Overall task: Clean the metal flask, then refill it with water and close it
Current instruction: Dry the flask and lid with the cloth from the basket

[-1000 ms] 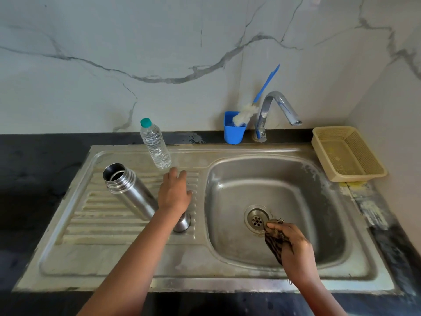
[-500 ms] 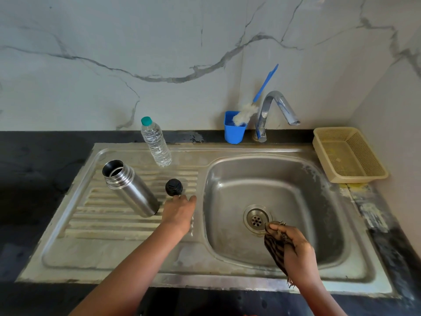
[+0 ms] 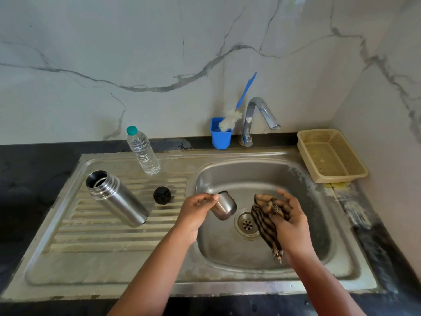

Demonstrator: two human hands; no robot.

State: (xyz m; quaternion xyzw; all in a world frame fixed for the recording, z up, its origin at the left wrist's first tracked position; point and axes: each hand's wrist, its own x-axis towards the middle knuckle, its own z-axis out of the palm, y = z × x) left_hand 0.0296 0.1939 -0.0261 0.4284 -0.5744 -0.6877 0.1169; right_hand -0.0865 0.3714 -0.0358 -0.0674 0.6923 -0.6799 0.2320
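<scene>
Marble-veined wall backed a dark surface (image 3: pixel 27 169) with a steel sink (image 3: pixel 319 265). Metal flask (image 3: pixel 116 198) stood open-mouthed and uncapped on the ribbed drainboard, black stopper (image 3: pixel 162 195) just beside it. Left hand (image 3: pixel 196 208) held the steel cup lid (image 3: pixel 224 205) over the basin, fingers curled round it. Right hand (image 3: pixel 288 216) gripped a striped cloth (image 3: pixel 265 221) near the drain, fingers partly spread. Water bottle (image 3: pixel 143 151) stood behind the flask. Blue cup (image 3: pixel 220 135) with brush (image 3: pixel 237 110), tap (image 3: pixel 255 117), beige basket (image 3: pixel 330 153) at back.
</scene>
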